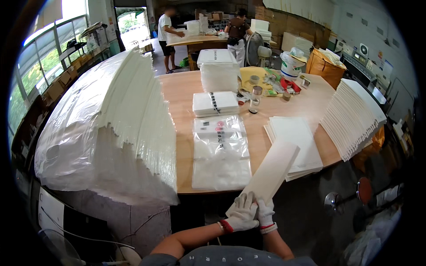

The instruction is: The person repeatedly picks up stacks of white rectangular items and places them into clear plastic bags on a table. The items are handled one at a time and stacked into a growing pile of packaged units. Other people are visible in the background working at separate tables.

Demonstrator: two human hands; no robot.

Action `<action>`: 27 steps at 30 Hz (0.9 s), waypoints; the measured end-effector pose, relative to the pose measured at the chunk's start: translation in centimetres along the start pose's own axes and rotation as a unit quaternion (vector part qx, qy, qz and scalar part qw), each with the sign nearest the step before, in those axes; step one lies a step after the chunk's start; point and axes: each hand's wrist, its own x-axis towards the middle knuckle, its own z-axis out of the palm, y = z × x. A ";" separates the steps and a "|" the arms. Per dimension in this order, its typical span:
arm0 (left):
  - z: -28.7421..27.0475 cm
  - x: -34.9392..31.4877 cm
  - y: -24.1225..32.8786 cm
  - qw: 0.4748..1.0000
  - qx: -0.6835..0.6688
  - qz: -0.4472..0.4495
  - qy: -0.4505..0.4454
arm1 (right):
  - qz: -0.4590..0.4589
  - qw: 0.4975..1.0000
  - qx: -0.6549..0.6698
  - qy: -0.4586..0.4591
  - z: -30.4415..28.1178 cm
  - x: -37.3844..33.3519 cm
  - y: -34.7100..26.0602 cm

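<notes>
White panel [271, 172] found at the near edge of the wooden table [257, 133], slanting away to the right. Table's left side: 1 large plastic-wrapped stack [102, 128]. Right side: 1 tilted, fanned white stack [355, 117]. Between them, flat clear plastic bags [222, 150]; to their right, a pile of white sheets [304, 139], partly covered by the panel's far end, contact undetermined. Far side: 1 white bucket [290, 68].

Both hands wear white gloves and sit close together at the panel's near end. Left hand [242, 213] lies across the upper face, fingers extended; right hand [266, 213] is at the right edge. Whether either pinches cannot be told; undersides hidden. Smallest item noted: 1 clear jar [255, 101], upright.
</notes>
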 end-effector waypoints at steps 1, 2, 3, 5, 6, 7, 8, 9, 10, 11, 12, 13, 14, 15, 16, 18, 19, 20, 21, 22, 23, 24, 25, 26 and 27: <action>-2.3 0.8 -0.4 0.999 -0.026 0.014 -0.016 | -0.030 0.999 0.004 -0.021 -0.5 0.4 0.2; -4.7 1.4 -1.0 0.995 -0.080 0.008 0.050 | -0.036 0.997 -0.059 -0.018 -0.5 0.4 -1.7; -5.4 1.9 -3.1 0.980 -0.021 0.043 0.195 | -0.074 0.989 -0.125 -0.029 -0.5 0.5 -3.2; -9.3 3.3 -5.7 0.953 0.114 -0.069 0.273 | -0.149 0.980 -0.119 -0.051 -0.6 0.3 -5.8; -10.5 3.9 -7.9 0.946 0.132 -0.132 0.264 | -0.163 0.965 -0.192 -0.072 -1.0 0.2 -6.7; -11.2 4.5 -11.0 0.955 0.035 -0.208 0.207 | -0.177 0.944 -0.263 -0.097 -1.4 -0.1 -7.5; -11.4 4.9 -13.9 0.947 -0.063 -0.278 0.150 | -0.192 0.916 -0.332 -0.121 -1.8 0.1 -7.9; -10.9 5.6 -15.8 0.928 -0.157 -0.312 0.129 | -0.300 0.850 -0.407 -0.149 -2.5 0.6 -7.2; -10.4 6.4 -17.4 0.901 -0.248 -0.340 0.104 | -0.294 0.843 -0.415 -0.175 -2.6 0.6 -6.6; -8.4 6.5 -17.1 0.961 -0.143 -0.210 0.110 | -0.289 0.836 -0.422 -0.199 -2.2 0.7 -6.2; -6.5 6.0 -16.9 0.986 0.010 -0.079 0.143 | -0.224 0.782 -0.536 -0.228 -0.6 0.5 -8.4; -4.8 5.9 -16.9 0.967 0.151 0.031 0.204 | -0.218 0.758 -0.575 -0.219 -0.4 1.4 -6.9; -3.9 5.6 -13.3 0.972 -0.003 0.030 0.234 | -0.180 0.738 -0.614 -0.214 0.7 2.2 -6.1; -4.1 5.8 -8.3 0.951 -0.165 0.037 0.258 | -0.139 0.714 -0.656 -0.200 1.5 2.9 -5.7; -4.5 5.7 -5.5 0.979 -0.121 0.004 0.165 | -0.095 0.771 -0.598 -0.197 1.4 4.4 -3.7; -3.0 6.1 -4.8 0.994 -0.057 -0.014 0.090 | -0.013 0.812 -0.555 -0.179 2.4 6.2 -2.9; -1.5 6.8 -7.0 0.993 -0.047 -0.009 0.112 | 0.024 0.802 -0.574 -0.164 4.2 6.8 -3.8; -2.1 7.0 -8.0 0.987 -0.088 -0.013 0.136 | 0.067 0.793 -0.588 -0.142 5.8 7.4 -4.6; -3.8 7.1 -9.6 0.979 -0.126 -0.015 0.161 | 0.106 0.784 -0.600 -0.119 6.7 7.8 -5.1; -4.7 7.3 -10.6 0.969 -0.164 -0.017 0.186 | 0.066 0.820 -0.567 -0.037 5.6 9.1 -2.7; -4.5 7.3 -11.5 0.986 -0.088 -0.061 0.130 | -0.004 0.830 -0.557 0.002 5.9 11.0 -0.5; -3.6 7.3 -12.5 0.992 -0.012 -0.106 0.069 | -0.072 0.836 -0.543 0.042 6.4 12.6 1.8; -2.6 6.9 -13.7 0.987 0.063 -0.149 0.006 | -0.137 0.836 -0.525 0.082 7.1 13.2 3.0; -1.0 6.1 -15.3 0.986 0.131 -0.063 0.077 | -0.045 0.851 -0.522 0.015 9.0 14.0 1.5; 0.9 5.1 -17.1 0.969 0.196 0.026 0.149 | -0.004 0.832 -0.554 -0.012 9.1 14.6 1.8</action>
